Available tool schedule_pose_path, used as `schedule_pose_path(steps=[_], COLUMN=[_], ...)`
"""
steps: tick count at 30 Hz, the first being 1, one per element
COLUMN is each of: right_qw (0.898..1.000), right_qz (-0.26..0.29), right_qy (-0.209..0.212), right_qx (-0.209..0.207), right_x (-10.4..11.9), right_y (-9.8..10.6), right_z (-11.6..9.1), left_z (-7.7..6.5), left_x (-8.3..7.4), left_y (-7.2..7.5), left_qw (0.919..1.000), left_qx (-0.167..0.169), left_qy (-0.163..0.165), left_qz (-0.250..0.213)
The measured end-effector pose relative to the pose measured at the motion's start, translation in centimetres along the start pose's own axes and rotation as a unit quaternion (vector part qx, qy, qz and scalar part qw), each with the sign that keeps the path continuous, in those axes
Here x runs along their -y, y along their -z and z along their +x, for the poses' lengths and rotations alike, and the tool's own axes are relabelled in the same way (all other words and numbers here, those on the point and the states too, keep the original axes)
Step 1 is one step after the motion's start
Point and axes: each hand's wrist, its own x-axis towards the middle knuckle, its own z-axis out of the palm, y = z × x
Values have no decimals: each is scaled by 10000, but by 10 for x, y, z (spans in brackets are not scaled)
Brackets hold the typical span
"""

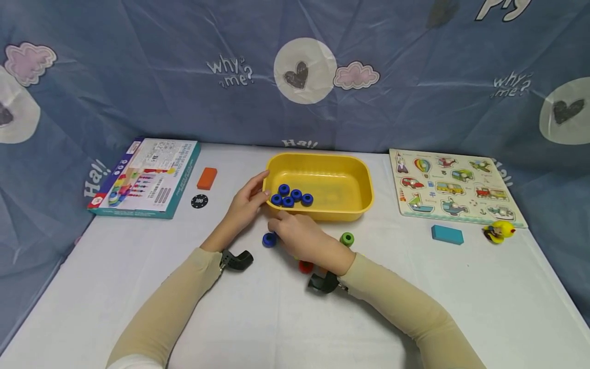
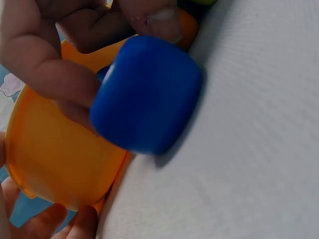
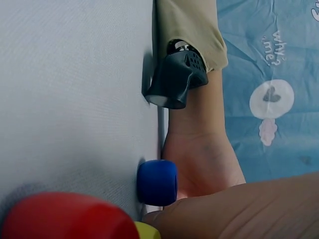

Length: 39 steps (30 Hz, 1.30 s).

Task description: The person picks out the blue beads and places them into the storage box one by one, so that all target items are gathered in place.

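My left hand [image 1: 249, 202] grips the left rim of a yellow tray [image 1: 355, 210]; its fingers show against the tray wall in the left wrist view. Several blue beads [image 1: 296, 195] lie in the tray's left part. Just in front of the tray, my right hand [image 1: 309, 238] reaches across with curled fingers. Beside its fingertips a blue bead [image 1: 269, 240] stands on the table, large in the left wrist view. Another bit of blue [image 2: 103, 73] shows at the fingers there, mostly hidden. A green bead [image 1: 347, 239] and a red bead [image 1: 306, 266] lie close to my right hand.
Yellow and orange pieces are partly hidden under my right wrist. To the left lie a boxed toy [image 1: 147, 177], an orange block [image 1: 207, 178] and a black chip [image 1: 199, 201]. To the right are a picture puzzle board [image 1: 454, 187], a blue block [image 1: 447, 234] and a yellow duck figure [image 1: 499, 231].
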Motion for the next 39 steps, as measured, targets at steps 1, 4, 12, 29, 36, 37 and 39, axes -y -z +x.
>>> schedule_pose_path(steps=[1,4,12,29,36,37,39], right_qw=[10000,9998,9995,9982,9878,9857,9821], right_qz=[-32,-55,-81,488,1365,1470,1652], right_qy=[-10,58,167,200,477,471,312], right_qx=[-37,-207,-271,-279,-576,-670,-847], right_x=[0,-1,-3,-8,-25,-29,-40], right_y=[-1,-3,-3,7,38,43,52], right_z=[0,-1,-2,-2,-6,-6,-8], left_z=[0,0,0,11,1,0,-2], left_x=[0,1,0,33,5,1,-2], left_y=[0,-1,-1,-1,0,0,0], left_qw=[10000,10000,10000,9999,9999,9999,9999], left_qx=[-1,8,29,-62,12,21,12], left_qy=[-9,-34,-67,-125,-66,-76,-71], left_qz=[1,19,19,64,100,103,132])
